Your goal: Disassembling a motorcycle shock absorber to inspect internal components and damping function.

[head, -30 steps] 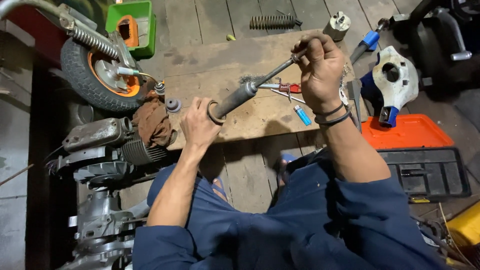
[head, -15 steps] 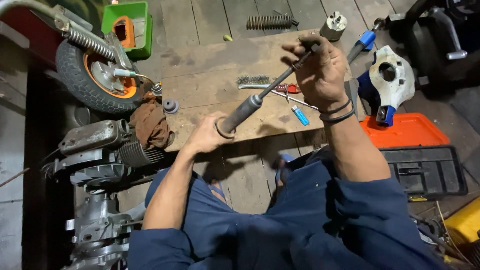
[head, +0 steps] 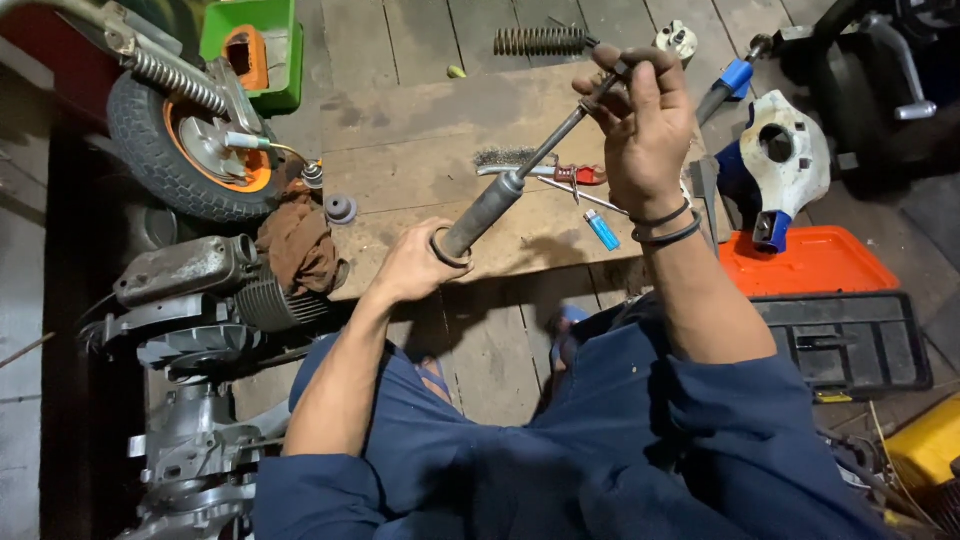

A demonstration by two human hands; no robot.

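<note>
A dark metal shock absorber damper is held tilted above a wooden board. Its thick grey cylinder body is gripped at the ringed lower end, and its thin rod is pinched at the upper end, fully extended.

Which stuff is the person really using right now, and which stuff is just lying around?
In use:
- metal shock absorber rod, held up in the air
- left hand at its thick lower end
- right hand gripping its thin top end

Lying about:
- wire brush
- blue lighter
- coil spring
- brown rag
- small wheel
- orange case
</note>
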